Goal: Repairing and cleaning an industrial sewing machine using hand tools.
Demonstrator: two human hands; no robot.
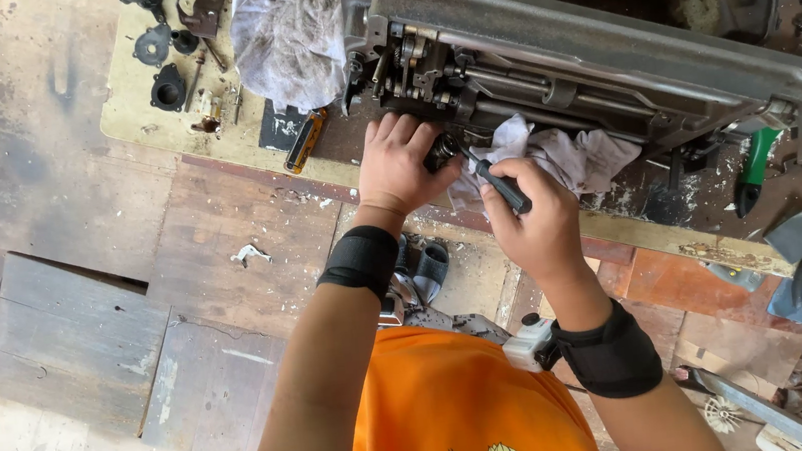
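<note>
Sewing machine [603, 51], upper right of frame: bare cast metal, dull grey-brown, greasy, exposed steel shafts and linkages with a faint sheen. Rag [554, 153] under it, centre: crumpled cloth, pale grey, stained. Second rag [288, 32], top centre: thin cloth, smudged dark. Screwdriver [502, 186] in right hand [537, 225]: matt black handle, looks plastic or rubber. Wristbands [360, 260]: black matt fabric. Table [136, 105], upper left: pale worn wood-like top, scuffed, oil-marked. Floor [80, 323], left: rough weathered planks, chipped. Pliers [752, 170], right: glossy green plastic grip. Shirt [451, 401], bottom centre: smooth orange knit cloth.
</note>
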